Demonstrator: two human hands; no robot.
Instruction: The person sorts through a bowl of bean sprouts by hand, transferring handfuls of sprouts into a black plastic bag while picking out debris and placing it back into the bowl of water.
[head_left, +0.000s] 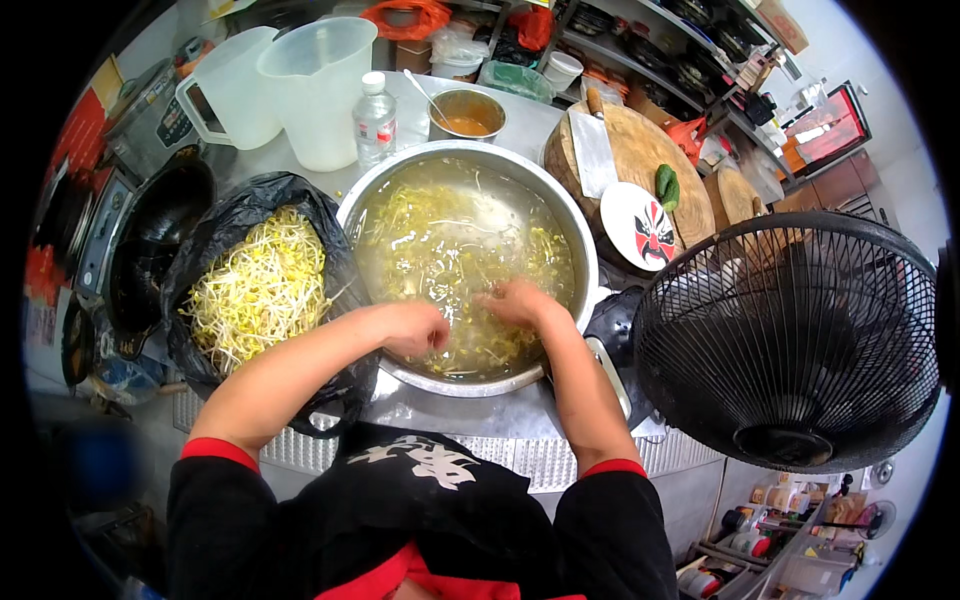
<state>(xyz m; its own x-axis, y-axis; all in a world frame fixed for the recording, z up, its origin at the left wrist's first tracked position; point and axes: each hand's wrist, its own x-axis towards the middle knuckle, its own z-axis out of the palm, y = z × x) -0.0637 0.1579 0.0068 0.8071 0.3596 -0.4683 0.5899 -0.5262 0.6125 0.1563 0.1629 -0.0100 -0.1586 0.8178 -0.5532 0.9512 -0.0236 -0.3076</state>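
A wide metal basin of water stands before me, with bean sprouts floating and sunk in it. My left hand is over the basin's near left part, fingers curled down at the water; whether it holds sprouts is not clear. My right hand dips its fingertips into the water near the middle right, and these are partly hidden by glare and ripples. The two hands are apart. Left of the basin, a black plastic bag stands open, filled with a heap of yellow-headed bean sprouts.
Behind the basin are translucent plastic jugs, a clear bottle and a metal pot with a spoon. To the right, a round wooden chopping block bears a cleaver, cucumber and painted plate. A black fan stands near my right arm.
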